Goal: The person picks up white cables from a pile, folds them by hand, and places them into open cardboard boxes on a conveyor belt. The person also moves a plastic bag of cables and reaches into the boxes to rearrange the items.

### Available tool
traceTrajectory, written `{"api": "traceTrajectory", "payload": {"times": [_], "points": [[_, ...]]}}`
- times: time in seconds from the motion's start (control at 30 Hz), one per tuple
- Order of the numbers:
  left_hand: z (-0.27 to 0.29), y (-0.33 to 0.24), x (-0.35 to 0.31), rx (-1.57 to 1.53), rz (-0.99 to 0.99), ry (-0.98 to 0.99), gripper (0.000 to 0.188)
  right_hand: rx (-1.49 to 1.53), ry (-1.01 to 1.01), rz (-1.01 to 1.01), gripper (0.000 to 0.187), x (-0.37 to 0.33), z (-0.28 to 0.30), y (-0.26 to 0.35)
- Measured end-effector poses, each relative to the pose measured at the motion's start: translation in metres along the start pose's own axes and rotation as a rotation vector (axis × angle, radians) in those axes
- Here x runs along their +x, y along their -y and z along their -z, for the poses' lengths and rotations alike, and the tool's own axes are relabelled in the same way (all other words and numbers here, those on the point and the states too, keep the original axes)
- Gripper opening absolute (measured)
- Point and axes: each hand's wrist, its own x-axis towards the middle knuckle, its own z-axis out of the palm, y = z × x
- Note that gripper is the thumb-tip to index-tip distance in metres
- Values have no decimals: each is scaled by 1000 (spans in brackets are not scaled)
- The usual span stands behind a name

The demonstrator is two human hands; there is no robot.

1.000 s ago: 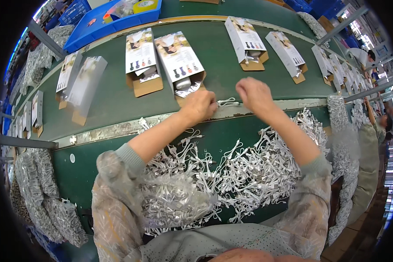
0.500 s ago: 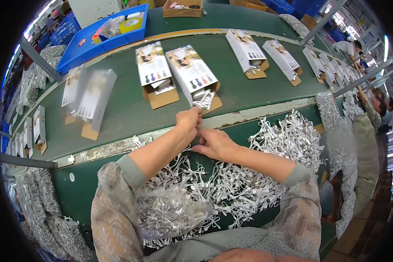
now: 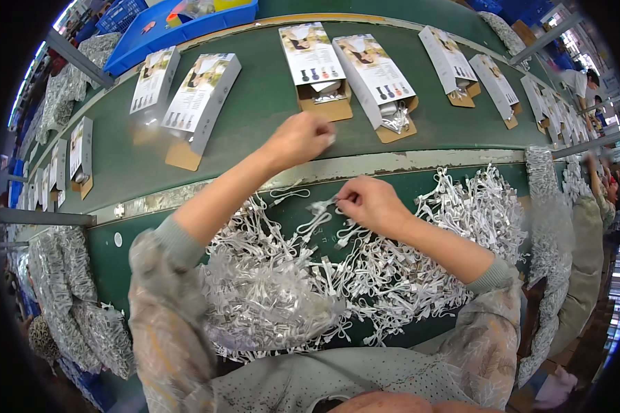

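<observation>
My right hand (image 3: 375, 206) pinches a short white USB cable (image 3: 315, 219) at one end, and its loop hangs over the near bench, left of the fingers. Over the green belt, my left hand (image 3: 302, 141) is raised with its fingers curled together; whatever may be in them is hidden. Just beyond it lies an open white box (image 3: 313, 51) with a brown flap and white contents showing. Right of that, another open box (image 3: 375, 69) has a silvery-white bundle (image 3: 395, 118) at its mouth. Below my hands spreads a heap of white cables (image 3: 420, 275).
Clear plastic bagging (image 3: 262, 303) covers the heap's left part. More open boxes (image 3: 203, 96) lie along the belt (image 3: 255, 113). A blue tray (image 3: 141, 45) stands beyond them. Metal posts (image 3: 79, 58) rise at both sides. Several people sit or stand far right.
My hands have parted: the left has moved up over the belt, the right holds a cable over the bench. The view has shifted, and the boxes appear higher and farther right.
</observation>
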Motion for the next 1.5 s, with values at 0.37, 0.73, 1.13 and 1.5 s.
{"api": "traceTrajectory", "payload": {"times": [0.37, 0.73, 1.13, 1.5], "points": [[-4, 28, -92, 512, 61, 68, 23, 982, -87, -505, 15, 27, 51, -18], [14, 34, -72, 124, 263, -225, 20, 1168, -508, -358, 16, 51, 64, -75], [13, 42, -31, 239, 265, -287, 19, 948, -885, -626, 15, 161, 72, -148], [-11, 12, -24, 21, 201, -254, 17, -134, -721, -526, 23, 140, 89, -186]]}}
